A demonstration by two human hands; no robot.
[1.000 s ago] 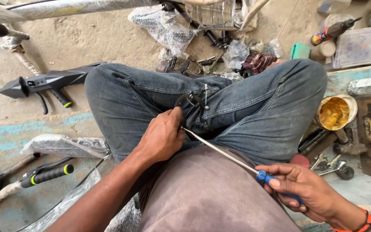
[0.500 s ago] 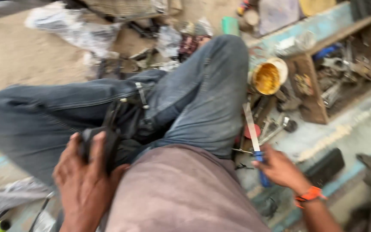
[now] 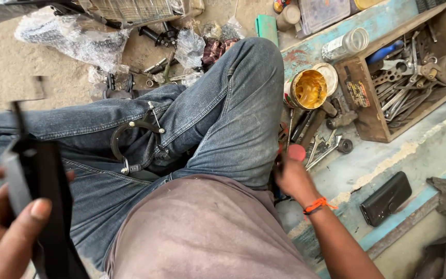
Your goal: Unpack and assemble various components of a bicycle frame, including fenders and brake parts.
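My left hand (image 3: 1, 227) is at the lower left, fingers and thumb closed on a flat black plastic part (image 3: 47, 206) held close to the camera. On my lap, on the blue jeans (image 3: 223, 113), lies a curved black metal brake arm (image 3: 135, 139) with bolts. My right hand (image 3: 292, 178), with an orange band at the wrist, is down beside my right knee. It rests among loose tools (image 3: 318, 147) next to a red round cap (image 3: 298, 152). Its fingers are partly hidden by the knee, so its grip is unclear.
An open tin of yellow grease (image 3: 308, 89) stands by the knee. A wooden box (image 3: 367, 108) with several metal tools sits at the right. A black case (image 3: 385, 199) lies on the blue-painted ledge. A glass jar (image 3: 344, 44) and crumpled plastic bags (image 3: 68, 33) lie farther off.
My left hand has lifted the black part off my lap toward the camera. My right hand has lowered the blue-handled screwdriver to the floor beside my knee. The view swung right.
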